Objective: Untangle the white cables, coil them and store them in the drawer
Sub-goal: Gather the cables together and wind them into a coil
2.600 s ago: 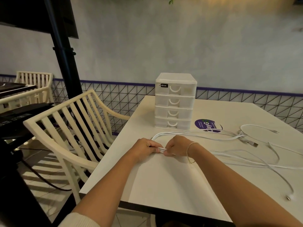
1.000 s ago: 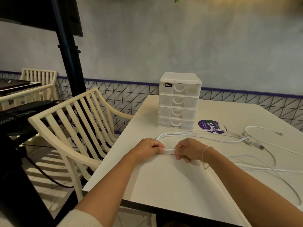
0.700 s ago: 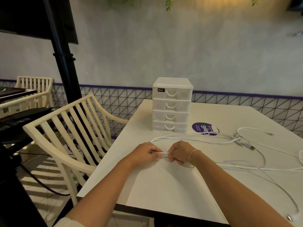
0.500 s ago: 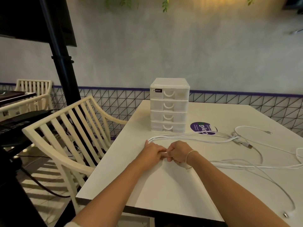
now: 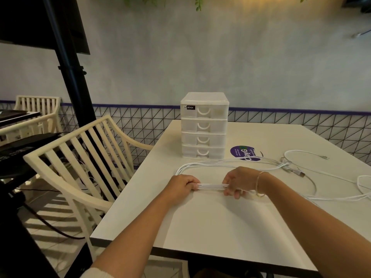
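While a black stand pole point(image 5: 68, 63) and a dark screen point(image 5: 40, 21) fill the far left, a cream slatted chair point(image 5: 76, 163) stands close against the left edge of the white table point(image 5: 220, 227), with a second cream chair point(image 5: 38, 105) and a dark tabletop point(image 5: 16, 115) behind it. A black cord point(image 5: 50, 227) trails across the floor under the near chair.

On the table, the left hand point(image 5: 181, 187) is curled into a fist around a short straight bundle of white cables point(image 5: 210, 186), several strands lying side by side. The right hand point(image 5: 239, 180), with a thin bracelet point(image 5: 258, 183) at its wrist, pinches the other end of that same bundle between thumb and bent fingers. The two hands are a little apart, the bundle stretched level between them just above the tabletop.

From the left fist the strands loop away and back to the right, running past the front of a white four-drawer organiser point(image 5: 204, 125), which stands near the table's far left edge. All four drawers are pushed in; whether they hold anything cannot be told through the frosted fronts. A purple round sticker point(image 5: 244, 153) lies just right of the organiser. Further right, the cables bunch in a tangle point(image 5: 285, 164) with a USB plug point(image 5: 300, 173) showing, and loose loops spread toward the right edge of the table.
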